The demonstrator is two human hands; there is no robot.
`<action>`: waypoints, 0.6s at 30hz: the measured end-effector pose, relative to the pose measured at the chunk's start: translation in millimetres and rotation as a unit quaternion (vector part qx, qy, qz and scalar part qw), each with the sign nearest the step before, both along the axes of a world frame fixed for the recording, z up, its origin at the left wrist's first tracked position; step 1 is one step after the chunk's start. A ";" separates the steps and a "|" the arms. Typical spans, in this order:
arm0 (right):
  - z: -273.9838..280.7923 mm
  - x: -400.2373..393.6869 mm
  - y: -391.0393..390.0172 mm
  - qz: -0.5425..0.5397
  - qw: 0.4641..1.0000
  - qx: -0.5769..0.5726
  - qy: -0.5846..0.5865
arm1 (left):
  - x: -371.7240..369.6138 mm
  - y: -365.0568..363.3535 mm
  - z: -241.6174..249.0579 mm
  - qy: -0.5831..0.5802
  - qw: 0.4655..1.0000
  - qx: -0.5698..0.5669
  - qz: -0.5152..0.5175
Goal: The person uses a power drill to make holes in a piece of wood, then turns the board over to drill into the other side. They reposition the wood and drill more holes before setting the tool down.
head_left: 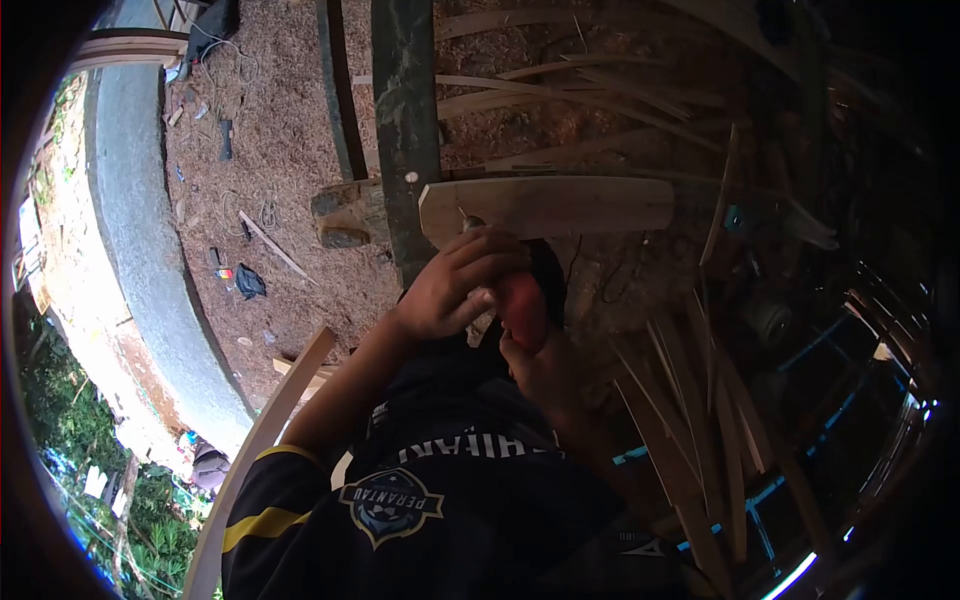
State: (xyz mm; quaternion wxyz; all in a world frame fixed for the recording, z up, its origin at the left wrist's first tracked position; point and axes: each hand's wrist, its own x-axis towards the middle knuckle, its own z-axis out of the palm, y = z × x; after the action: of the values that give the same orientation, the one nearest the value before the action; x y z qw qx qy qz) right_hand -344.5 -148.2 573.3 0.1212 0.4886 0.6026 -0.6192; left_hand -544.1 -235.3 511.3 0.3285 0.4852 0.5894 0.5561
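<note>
A red power drill (522, 305) is held in both hands close in front of my body, its metal chuck and thin bit pointing at a pale wooden board (580, 205). My left hand (465, 275) is closed over the front of the drill, just behind the chuck. Below it, my right hand (540, 365) wraps around the rear of the drill, its fingers partly in shadow. The bit's tip overlaps the board's left part in this view. The board has an angled left end and lies crosswise, next to a dark upright beam (408, 130).
Long thin wood strips (590, 90) lie beyond the board, and more planks (700, 420) lean at the right. A curved plank (265, 450) stands by my left arm. Shavings cover the ground, with a black bag (250, 282) and a concrete edge (140, 190) at left.
</note>
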 end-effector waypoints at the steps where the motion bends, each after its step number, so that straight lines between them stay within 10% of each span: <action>1: -1.0 -1.4 -0.8 0.007 1.000 0.011 0.011 | 1.1 4.5 -3.7 -0.005 1.000 0.000 0.000; 18: -12.1 -22.6 -3.3 0.001 1.000 -0.006 0.011 | -1.1 14.3 -29.2 0.003 1.000 -0.027 -0.008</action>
State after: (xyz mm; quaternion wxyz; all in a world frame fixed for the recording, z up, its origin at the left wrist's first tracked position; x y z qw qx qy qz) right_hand -367.1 -151.5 561.3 0.1186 0.4802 0.6008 -0.6280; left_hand -545.2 -220.9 482.1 0.3441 0.4825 0.6017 0.5354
